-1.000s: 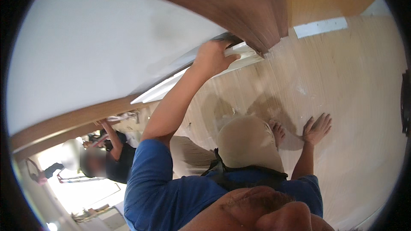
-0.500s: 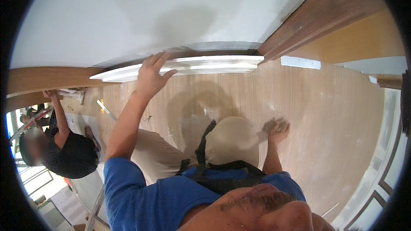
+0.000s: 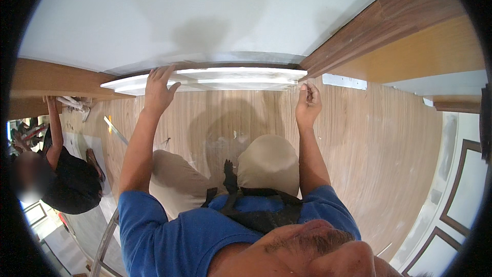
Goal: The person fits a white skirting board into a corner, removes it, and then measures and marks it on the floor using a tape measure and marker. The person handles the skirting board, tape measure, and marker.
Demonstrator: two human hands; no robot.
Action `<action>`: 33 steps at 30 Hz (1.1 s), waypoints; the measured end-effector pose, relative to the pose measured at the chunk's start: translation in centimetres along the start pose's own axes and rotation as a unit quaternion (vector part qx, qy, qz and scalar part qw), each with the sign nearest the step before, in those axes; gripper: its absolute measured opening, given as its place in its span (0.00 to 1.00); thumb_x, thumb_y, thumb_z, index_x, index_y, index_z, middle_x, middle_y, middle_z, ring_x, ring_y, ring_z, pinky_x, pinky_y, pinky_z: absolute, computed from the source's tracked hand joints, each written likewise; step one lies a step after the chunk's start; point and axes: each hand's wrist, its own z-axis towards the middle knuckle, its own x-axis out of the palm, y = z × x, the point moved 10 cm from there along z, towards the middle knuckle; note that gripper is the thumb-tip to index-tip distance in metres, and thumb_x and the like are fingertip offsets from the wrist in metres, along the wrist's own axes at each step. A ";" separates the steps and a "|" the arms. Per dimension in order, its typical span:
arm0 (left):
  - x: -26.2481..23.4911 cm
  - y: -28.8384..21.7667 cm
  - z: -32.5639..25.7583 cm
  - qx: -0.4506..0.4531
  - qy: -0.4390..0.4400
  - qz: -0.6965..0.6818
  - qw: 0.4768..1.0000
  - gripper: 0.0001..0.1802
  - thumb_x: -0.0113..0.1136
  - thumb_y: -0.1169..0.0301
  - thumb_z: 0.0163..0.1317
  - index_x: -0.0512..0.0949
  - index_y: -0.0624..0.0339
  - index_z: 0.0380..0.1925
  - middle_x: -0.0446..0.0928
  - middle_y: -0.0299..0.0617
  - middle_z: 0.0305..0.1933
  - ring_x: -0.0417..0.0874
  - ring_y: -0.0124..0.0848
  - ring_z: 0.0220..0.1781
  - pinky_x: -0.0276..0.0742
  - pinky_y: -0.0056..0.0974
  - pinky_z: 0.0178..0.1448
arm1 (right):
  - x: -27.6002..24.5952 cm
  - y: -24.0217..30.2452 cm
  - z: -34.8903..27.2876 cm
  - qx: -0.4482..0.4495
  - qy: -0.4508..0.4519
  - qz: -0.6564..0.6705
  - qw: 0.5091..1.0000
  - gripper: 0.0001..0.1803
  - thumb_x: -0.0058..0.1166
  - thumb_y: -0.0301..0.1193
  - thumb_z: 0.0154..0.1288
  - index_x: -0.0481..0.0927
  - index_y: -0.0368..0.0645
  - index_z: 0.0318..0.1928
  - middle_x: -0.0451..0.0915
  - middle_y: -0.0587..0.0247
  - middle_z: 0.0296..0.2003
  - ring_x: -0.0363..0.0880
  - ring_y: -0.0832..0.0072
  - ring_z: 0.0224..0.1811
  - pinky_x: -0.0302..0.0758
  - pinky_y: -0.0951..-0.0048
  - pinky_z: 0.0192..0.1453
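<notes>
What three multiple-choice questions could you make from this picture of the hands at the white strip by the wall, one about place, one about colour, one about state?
1. Where does the left hand rest?
A. on the white moulding strip
B. on the person's knee
C. on the brown door frame

2. What colour is the person's shirt?
A. red
B. blue
C. white

3. How is the right hand shaped?
A. flat, palm down on the floor
B. fingers curled, pinching at the strip's right end
C. out of view

Answers: 1 A, its fingers lie spread over the strip at the foot of the wall. 2 B, sleeves and chest are blue. 3 B, the fingers are bent in by the strip's end.
</notes>
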 end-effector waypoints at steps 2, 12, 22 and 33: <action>1.1 0.8 0.3 -0.012 0.025 -0.008 1.000 0.29 0.70 0.68 0.57 0.77 0.54 0.60 0.81 0.52 0.55 0.78 0.53 0.58 0.68 0.56 0.70 | 0.1 2.7 0.4 -0.052 0.003 -0.025 0.998 0.13 0.63 0.29 0.67 0.82 0.37 0.50 0.84 0.54 0.43 0.82 0.67 0.46 0.77 0.67 0.53; 3.8 4.5 1.6 0.030 0.146 -0.111 0.983 0.15 0.68 0.66 0.59 0.85 0.63 0.42 0.83 0.54 0.44 0.82 0.53 0.50 0.77 0.51 0.56 | 11.4 16.6 -3.3 -0.421 0.279 -0.253 0.825 0.26 0.67 0.34 0.61 0.79 0.39 0.58 0.80 0.45 0.51 0.78 0.50 0.55 0.74 0.54 0.61; 0.5 -5.4 -0.5 0.134 0.144 -0.106 0.975 0.08 0.64 0.64 0.59 0.83 0.56 0.29 0.82 0.45 0.31 0.84 0.47 0.45 0.65 0.62 0.67 | 21.2 18.7 -9.8 -0.335 0.559 -0.354 0.671 0.31 0.64 0.39 0.63 0.75 0.39 0.63 0.82 0.40 0.49 0.82 0.44 0.49 0.77 0.50 0.54; -9.8 -12.8 -2.3 0.045 0.213 -0.129 0.967 0.14 0.66 0.63 0.55 0.88 0.44 0.43 0.85 0.39 0.39 0.84 0.41 0.51 0.44 0.62 0.82 | 21.1 21.2 -14.1 -0.258 0.683 -0.441 0.522 0.19 0.60 0.39 0.67 0.84 0.32 0.42 0.82 0.33 0.30 0.82 0.37 0.36 0.76 0.44 0.41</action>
